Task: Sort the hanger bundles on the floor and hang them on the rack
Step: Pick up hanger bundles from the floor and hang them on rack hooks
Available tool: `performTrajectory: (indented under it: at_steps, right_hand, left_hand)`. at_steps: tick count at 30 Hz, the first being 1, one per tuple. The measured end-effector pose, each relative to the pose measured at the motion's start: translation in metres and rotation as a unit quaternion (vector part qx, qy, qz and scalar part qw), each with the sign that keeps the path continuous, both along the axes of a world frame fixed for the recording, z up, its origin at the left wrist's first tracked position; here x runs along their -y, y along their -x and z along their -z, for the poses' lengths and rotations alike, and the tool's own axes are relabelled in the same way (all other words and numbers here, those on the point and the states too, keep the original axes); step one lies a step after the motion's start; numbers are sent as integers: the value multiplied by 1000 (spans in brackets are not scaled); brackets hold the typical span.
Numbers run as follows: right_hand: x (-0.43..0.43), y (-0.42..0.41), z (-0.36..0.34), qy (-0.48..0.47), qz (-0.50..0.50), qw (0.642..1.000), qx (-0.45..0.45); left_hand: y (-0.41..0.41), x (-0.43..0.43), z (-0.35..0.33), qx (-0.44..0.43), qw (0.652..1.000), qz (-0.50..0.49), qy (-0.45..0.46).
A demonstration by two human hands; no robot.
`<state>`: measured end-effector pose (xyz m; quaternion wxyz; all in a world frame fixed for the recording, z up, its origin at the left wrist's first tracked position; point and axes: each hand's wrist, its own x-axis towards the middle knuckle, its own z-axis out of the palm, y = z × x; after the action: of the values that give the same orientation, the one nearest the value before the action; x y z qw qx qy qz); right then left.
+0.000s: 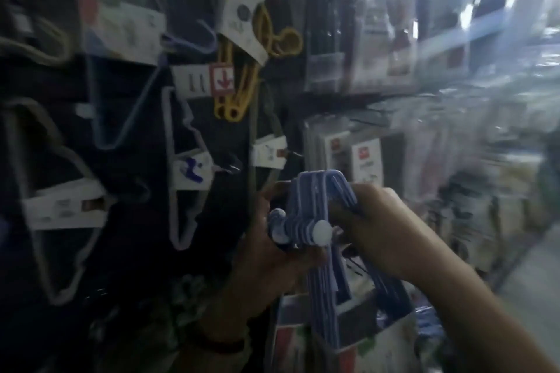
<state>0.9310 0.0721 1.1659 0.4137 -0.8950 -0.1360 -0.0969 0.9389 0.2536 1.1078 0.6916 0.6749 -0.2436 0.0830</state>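
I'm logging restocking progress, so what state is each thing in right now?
Blue hanger bundle: held up in front of the rack, not yet hung.
Left hand: grips the bundle from the left.
Right hand: grips the bundle from the right.
Yellow hanger bundle: hanging on the rack.
White hanger bundle: hanging on the rack, tagged.

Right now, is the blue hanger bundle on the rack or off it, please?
Off it: the left hand and right hand hold the blue hanger bundle before the rack.
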Motion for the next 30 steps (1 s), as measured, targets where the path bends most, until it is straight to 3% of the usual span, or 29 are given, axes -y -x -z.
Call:
performTrajectory:
  at_steps: [4, 8, 15, 16, 22, 28, 30]
  right_hand:
    - [-12, -20, -45, -15, -110, 993, 47]
    - [-29, -28, -79, -114, -164, 975, 95]
    - [-70, -35, -154, -72, -199, 945, 248]
    - [-78, -37, -165, -46, -206, 935, 284]
    - [-98, -46, -222, -121, -261, 945, 159]
    - [-123, -64, -273, -10, -174, 956, 234]
    - [-130, -67, -282, 5, -166, 958, 232]
  left_hand:
    - [5, -17, -44, 19, 989, -144, 29]
    - [30, -32, -83, 39, 979, -201, 0]
    - [83, -64, -151, 54, 925, -376, 10]
    - [90, -70, -160, 71, 915, -397, -6]
    - [110, -105, -230, 132, 831, -524, -130]
    - [118, -135, -290, 85, 778, -561, -269]
    - [124, -145, -311, 63, 727, -583, -358]
